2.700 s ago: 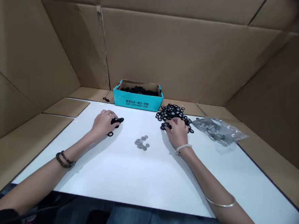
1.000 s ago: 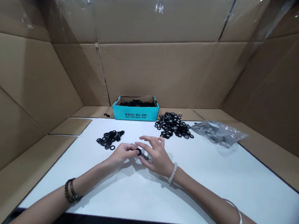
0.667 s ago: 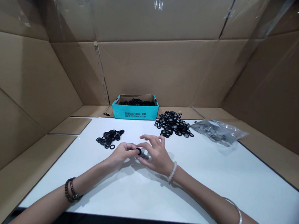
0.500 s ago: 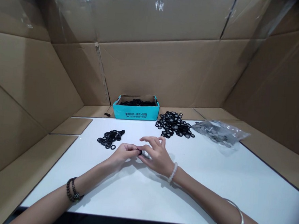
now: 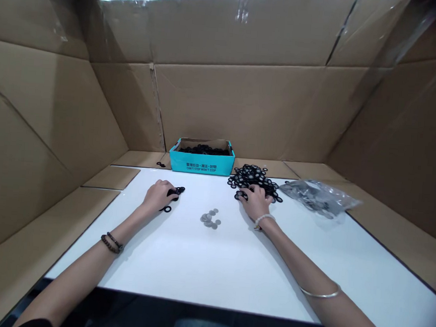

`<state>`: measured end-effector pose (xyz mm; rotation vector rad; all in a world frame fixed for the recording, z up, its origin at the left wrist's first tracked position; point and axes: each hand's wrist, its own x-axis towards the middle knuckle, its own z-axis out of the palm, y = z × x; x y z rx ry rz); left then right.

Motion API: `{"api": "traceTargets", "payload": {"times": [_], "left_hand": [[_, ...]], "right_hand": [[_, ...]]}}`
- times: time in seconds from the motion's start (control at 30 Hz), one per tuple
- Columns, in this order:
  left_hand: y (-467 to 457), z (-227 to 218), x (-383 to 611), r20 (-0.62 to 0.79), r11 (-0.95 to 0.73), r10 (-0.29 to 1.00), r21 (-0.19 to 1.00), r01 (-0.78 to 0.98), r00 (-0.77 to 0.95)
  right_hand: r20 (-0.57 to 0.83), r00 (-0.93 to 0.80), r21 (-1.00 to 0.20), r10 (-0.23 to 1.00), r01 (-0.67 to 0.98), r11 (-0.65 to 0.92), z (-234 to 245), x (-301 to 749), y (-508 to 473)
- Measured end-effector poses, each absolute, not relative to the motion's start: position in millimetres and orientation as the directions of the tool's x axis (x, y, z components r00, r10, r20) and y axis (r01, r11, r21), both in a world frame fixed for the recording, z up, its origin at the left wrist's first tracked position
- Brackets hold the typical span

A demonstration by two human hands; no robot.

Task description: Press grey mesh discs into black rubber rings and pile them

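Note:
My left hand [image 5: 158,195] lies curled over a small heap of black rubber rings [image 5: 177,192], which it mostly hides. One loose black ring [image 5: 167,209] sits just below its fingers. My right hand [image 5: 255,202] presses into the near edge of a larger heap of black rings with grey mesh centres [image 5: 252,179]. Whether either hand grips any rings, I cannot tell. Between my hands lies a small cluster of flat grey metal discs [image 5: 209,218], touching neither hand.
A teal cardboard box [image 5: 201,163] holding black rings stands at the back of the white table [image 5: 181,260]. A few rings [image 5: 161,164] lie left of it. On the right is a clear plastic bag [image 5: 320,197] of dark parts. Cardboard sheets wall the table's sides and back.
My hands have parted from the table's middle, where they held a black ring together. The left has gone to the black rings, the right to the meshed heap. The metal discs now show.

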<state>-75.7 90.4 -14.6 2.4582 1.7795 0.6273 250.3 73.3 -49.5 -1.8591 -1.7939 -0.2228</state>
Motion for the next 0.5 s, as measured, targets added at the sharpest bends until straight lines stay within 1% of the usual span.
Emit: {"api": "traceTargets", "payload": {"times": [0.07,0.1,0.17,0.23,0.27,0.37,0.5], "left_hand": [[93.5,-17.9,-78.4,0.291,-0.328,0.922,0.236,0.915,0.256],[93.9,-18.9,-78.2,0.291,-0.323,0.922,0.223,0.920,0.253],[93.3,-19.3,-76.6,0.294,-0.311,0.923,0.199,0.929,0.246],[91.9,-17.9,-75.1,0.296,-0.301,0.924,0.178,0.937,0.241],[91.3,-16.9,-74.7,0.297,-0.297,0.925,0.169,0.940,0.239],[89.4,-14.4,-74.0,0.295,-0.288,0.926,0.149,0.946,0.235],[86.8,-12.8,-72.6,0.299,-0.291,0.924,0.139,0.947,0.240]], "right_hand": [[0.499,0.060,-0.246,0.864,0.966,0.075,-48.2,247.0,68.8],[0.513,0.011,-0.233,0.858,0.964,0.126,-46.0,242.0,64.4],[0.521,-0.173,-0.206,0.836,0.925,0.320,-40.7,228.2,54.2],[0.462,-0.350,-0.206,0.815,0.851,0.482,-38.1,213.4,44.9],[0.428,-0.406,-0.209,0.807,0.824,0.526,-38.5,206.9,41.4],[0.368,-0.475,-0.213,0.799,0.794,0.569,-45.0,193.0,36.6],[0.350,-0.496,-0.242,0.795,0.772,0.588,-53.9,186.5,39.0]]}}
